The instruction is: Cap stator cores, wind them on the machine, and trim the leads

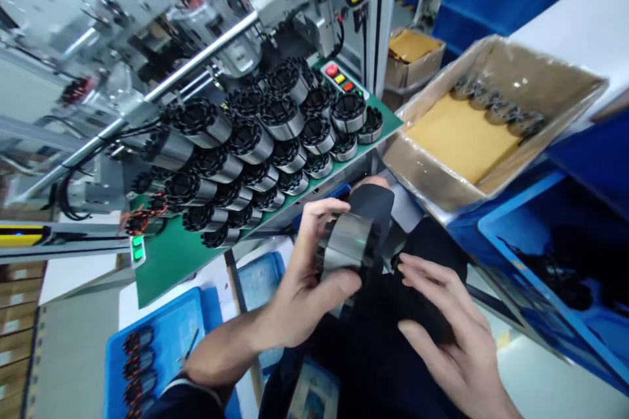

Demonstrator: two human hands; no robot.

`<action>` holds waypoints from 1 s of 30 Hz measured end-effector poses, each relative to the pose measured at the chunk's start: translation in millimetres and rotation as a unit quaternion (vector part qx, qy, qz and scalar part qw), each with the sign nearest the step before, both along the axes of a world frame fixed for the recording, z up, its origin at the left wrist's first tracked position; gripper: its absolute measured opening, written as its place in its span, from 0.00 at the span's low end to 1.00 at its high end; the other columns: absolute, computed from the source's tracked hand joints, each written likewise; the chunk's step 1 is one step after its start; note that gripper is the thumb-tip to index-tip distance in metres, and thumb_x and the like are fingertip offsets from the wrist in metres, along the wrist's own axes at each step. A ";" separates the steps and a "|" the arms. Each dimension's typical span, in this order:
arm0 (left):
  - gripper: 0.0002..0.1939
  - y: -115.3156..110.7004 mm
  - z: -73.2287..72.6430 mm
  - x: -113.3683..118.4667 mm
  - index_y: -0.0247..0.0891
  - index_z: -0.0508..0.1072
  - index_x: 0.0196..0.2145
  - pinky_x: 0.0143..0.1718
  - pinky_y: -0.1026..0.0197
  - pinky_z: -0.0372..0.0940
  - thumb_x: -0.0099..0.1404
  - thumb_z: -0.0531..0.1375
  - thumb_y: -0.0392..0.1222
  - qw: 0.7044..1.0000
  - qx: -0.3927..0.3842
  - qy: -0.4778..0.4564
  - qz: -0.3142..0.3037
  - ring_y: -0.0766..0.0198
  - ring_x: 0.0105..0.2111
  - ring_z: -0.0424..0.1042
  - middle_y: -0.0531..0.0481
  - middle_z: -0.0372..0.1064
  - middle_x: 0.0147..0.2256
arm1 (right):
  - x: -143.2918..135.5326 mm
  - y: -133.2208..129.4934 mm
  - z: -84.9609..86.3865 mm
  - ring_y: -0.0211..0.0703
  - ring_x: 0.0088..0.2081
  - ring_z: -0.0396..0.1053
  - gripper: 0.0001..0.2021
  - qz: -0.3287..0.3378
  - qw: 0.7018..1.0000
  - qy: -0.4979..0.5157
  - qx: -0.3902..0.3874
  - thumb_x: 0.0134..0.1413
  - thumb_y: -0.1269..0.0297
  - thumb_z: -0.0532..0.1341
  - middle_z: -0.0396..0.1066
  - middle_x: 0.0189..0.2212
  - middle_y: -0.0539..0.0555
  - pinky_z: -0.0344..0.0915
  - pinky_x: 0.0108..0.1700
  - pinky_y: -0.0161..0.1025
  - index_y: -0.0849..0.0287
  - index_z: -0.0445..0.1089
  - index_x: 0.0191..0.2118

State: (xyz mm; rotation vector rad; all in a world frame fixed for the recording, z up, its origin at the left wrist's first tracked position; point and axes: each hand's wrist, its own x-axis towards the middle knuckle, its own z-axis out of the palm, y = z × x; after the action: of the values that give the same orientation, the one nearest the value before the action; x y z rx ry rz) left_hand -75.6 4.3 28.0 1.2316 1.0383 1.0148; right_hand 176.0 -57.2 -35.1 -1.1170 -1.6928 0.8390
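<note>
Between the left hand's (319, 275) curled fingers and thumb, one metal ring (350, 242); right hand's (442, 327) fingers half-open, empty.

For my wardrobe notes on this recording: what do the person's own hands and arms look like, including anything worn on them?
Both the left hand and the right hand are bare, with no glove, ring or watch visible. A dark sleeve with a thin paler edge ends partway up the left forearm. No sleeve shows on the right arm within the picture.
</note>
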 end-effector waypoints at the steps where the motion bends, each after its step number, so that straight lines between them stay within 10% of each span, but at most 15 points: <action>1: 0.34 6.3 13.9 -6.5 0.55 0.70 0.73 0.56 0.58 0.76 0.77 0.76 0.58 0.997 0.030 0.047 -0.046 0.57 0.54 0.80 0.48 0.79 0.60 | 2.2 4.8 3.5 0.45 0.65 0.81 0.31 -0.010 1.000 0.015 0.005 0.78 0.61 0.72 0.77 0.69 0.58 0.84 0.65 0.38 0.44 0.71 0.80; 4: 0.38 18.9 42.7 -10.7 0.50 0.72 0.68 0.52 0.58 0.74 0.68 0.84 0.52 0.970 0.113 0.178 -0.123 0.57 0.51 0.82 0.49 0.82 0.57 | 3.1 21.8 19.9 0.50 0.69 0.80 0.41 -0.002 1.000 0.010 0.028 0.73 0.56 0.77 0.75 0.73 0.60 0.85 0.67 0.41 0.43 0.64 0.84; 8: 0.36 22.6 43.5 3.7 0.45 0.75 0.63 0.52 0.54 0.72 0.68 0.83 0.59 0.947 0.155 0.239 -0.147 0.54 0.49 0.82 0.47 0.82 0.52 | -3.9 43.1 45.6 0.53 0.65 0.84 0.36 0.058 0.994 -0.073 0.056 0.74 0.59 0.73 0.79 0.67 0.62 0.87 0.64 0.42 0.49 0.66 0.81; 14: 0.35 21.8 23.4 -4.7 0.45 0.76 0.63 0.46 0.59 0.70 0.71 0.78 0.67 0.998 -0.055 0.015 -0.018 0.61 0.39 0.75 0.54 0.77 0.38 | -18.2 93.3 59.7 0.54 0.59 0.88 0.29 0.031 0.997 0.005 0.070 0.68 0.64 0.75 0.83 0.60 0.61 0.89 0.60 0.45 0.48 0.71 0.70; 17: 0.30 11.2 14.3 -19.3 0.46 0.75 0.55 0.37 0.62 0.71 0.77 0.68 0.74 0.971 -0.190 -0.117 0.091 0.61 0.36 0.74 0.52 0.77 0.38 | -32.9 146.4 65.2 0.53 0.64 0.85 0.32 0.004 0.996 0.036 0.081 0.67 0.61 0.79 0.81 0.63 0.60 0.86 0.66 0.47 0.47 0.68 0.70; 20: 0.35 -5.0 12.4 -32.6 0.50 0.72 0.59 0.41 0.57 0.80 0.64 0.82 0.63 0.939 -0.279 -0.169 0.106 0.56 0.45 0.79 0.49 0.80 0.46 | -53.6 206.3 72.3 0.59 0.66 0.82 0.38 0.001 0.995 -0.009 0.100 0.63 0.52 0.82 0.81 0.66 0.60 0.82 0.71 0.58 0.48 0.70 0.73; 24: 0.40 -22.1 17.9 -49.2 0.53 0.73 0.65 0.51 0.55 0.80 0.63 0.85 0.55 0.936 -0.310 -0.150 0.073 0.51 0.57 0.83 0.47 0.82 0.54 | -80.9 264.1 76.2 0.61 0.64 0.83 0.33 0.009 0.995 -0.031 0.095 0.61 0.51 0.81 0.84 0.65 0.59 0.78 0.73 0.61 0.51 0.77 0.68; 30: 0.45 -36.7 9.5 -92.2 0.63 0.73 0.68 0.45 0.52 0.78 0.59 0.87 0.55 0.967 -0.246 -0.051 0.047 0.48 0.46 0.87 0.48 0.86 0.53 | -91.5 293.9 74.0 0.62 0.62 0.85 0.35 0.018 0.996 -0.060 0.066 0.58 0.46 0.80 0.86 0.65 0.60 0.80 0.71 0.61 0.55 0.81 0.67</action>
State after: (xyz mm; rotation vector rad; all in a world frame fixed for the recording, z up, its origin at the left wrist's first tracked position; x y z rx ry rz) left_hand -167.9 -32.4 37.4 0.7217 1.1872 0.8147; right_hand 84.5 236.7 38.8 -1.0674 -1.8457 0.6826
